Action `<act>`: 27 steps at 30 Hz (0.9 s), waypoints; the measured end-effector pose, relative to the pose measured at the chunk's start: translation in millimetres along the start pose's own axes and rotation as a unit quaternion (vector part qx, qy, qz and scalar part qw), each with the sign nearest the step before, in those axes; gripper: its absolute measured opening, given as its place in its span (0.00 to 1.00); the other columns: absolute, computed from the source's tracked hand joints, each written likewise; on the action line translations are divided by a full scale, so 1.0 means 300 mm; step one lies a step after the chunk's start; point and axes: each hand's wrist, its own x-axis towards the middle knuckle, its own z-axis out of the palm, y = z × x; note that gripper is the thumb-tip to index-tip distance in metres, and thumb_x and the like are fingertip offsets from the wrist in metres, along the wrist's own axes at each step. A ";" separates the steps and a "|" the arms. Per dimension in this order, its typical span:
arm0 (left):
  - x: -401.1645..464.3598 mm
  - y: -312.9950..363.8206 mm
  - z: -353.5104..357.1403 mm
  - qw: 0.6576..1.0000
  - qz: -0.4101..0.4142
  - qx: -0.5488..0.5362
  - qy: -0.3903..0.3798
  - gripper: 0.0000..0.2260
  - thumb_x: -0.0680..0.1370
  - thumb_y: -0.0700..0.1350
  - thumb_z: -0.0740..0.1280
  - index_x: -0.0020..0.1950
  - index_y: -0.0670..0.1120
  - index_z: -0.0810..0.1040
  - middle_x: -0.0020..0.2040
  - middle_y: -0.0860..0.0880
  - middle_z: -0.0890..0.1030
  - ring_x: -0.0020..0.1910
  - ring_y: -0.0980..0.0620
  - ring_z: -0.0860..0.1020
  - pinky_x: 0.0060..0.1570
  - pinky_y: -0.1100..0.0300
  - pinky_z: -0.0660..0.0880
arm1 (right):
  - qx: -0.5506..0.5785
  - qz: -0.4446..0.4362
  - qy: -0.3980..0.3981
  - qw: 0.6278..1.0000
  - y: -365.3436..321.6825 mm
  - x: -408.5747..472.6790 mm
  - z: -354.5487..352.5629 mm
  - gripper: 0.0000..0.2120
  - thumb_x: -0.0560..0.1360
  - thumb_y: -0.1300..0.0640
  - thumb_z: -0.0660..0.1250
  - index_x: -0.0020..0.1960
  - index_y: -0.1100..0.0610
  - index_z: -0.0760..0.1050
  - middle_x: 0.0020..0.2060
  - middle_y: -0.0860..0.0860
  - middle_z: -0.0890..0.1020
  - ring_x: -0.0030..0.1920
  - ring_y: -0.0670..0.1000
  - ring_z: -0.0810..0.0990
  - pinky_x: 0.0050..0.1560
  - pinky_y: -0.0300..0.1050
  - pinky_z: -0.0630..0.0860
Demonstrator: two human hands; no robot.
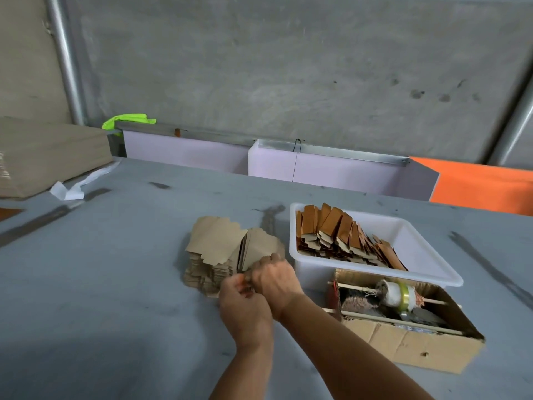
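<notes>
A stack of flat brown card blanks (207, 272) lies on the grey table (101, 284) in the middle. Its top blanks (227, 241) stand lifted and folded into a V. My right hand (274, 281) grips the near edge of the lifted blanks, fingers curled over them. Just below and left of it, my left hand (245, 310) pinches the same edge with curled fingers. The two hands touch each other. To the right stands a white plastic tray (421, 255) holding several folded orange-brown card pieces (340, 238) leaning in rows.
An open cardboard box (409, 339) with a thread spool on a stick (395, 294) sits in front of the tray. A large cardboard stack (43, 157) and white paper strip (72, 189) lie far left. White panels (331, 168) and an orange sheet (484, 186) stand behind the table.
</notes>
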 end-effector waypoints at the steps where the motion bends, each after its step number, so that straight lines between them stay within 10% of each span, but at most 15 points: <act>1: -0.001 -0.002 -0.003 1.000 0.000 -0.002 -0.002 0.20 0.68 0.25 0.58 0.42 0.50 0.73 0.42 0.49 0.79 0.44 0.50 0.78 0.45 0.59 0.73 | 0.001 -0.001 0.006 1.000 -0.001 -0.002 -0.002 0.10 0.80 0.61 0.56 0.55 0.64 0.73 0.51 0.61 0.78 0.53 0.59 0.75 0.50 0.50 0.73; 12: -0.010 -0.008 -0.030 1.000 -0.010 -0.009 -0.010 0.16 0.70 0.28 0.63 0.41 0.50 0.74 0.43 0.47 0.81 0.46 0.47 0.80 0.50 0.56 0.75 | 0.121 0.099 0.055 0.986 -0.009 -0.058 -0.054 0.08 0.76 0.67 0.59 0.52 0.63 0.75 0.48 0.59 0.80 0.49 0.58 0.77 0.42 0.47 0.68; 17: -0.029 0.004 -0.042 1.000 0.002 -0.001 -0.026 0.17 0.71 0.31 0.67 0.38 0.55 0.72 0.40 0.52 0.79 0.42 0.50 0.77 0.45 0.60 0.70 | 0.090 0.128 0.215 0.964 0.004 -0.101 -0.135 0.15 0.47 0.71 0.76 0.29 0.59 0.75 0.22 0.52 0.75 0.22 0.51 0.72 0.20 0.38 0.65; 22: -0.049 0.027 -0.053 0.995 0.070 0.026 -0.064 0.14 0.69 0.38 0.75 0.48 0.49 0.74 0.50 0.45 0.79 0.45 0.50 0.78 0.50 0.56 0.74 | 0.189 0.253 0.305 0.899 0.070 -0.168 -0.213 0.06 0.61 0.68 0.72 0.30 0.61 0.76 0.22 0.56 0.76 0.22 0.55 0.69 0.25 0.39 0.59; 27: -0.098 0.079 -0.049 0.963 0.210 0.146 -0.085 0.30 0.67 0.43 0.76 0.67 0.42 0.71 0.63 0.43 0.73 0.63 0.45 0.70 0.64 0.49 0.68 | 0.413 0.326 0.215 0.823 0.176 -0.352 -0.224 0.04 0.73 0.62 0.69 0.41 0.57 0.83 0.34 0.51 0.83 0.35 0.50 0.78 0.33 0.38 0.70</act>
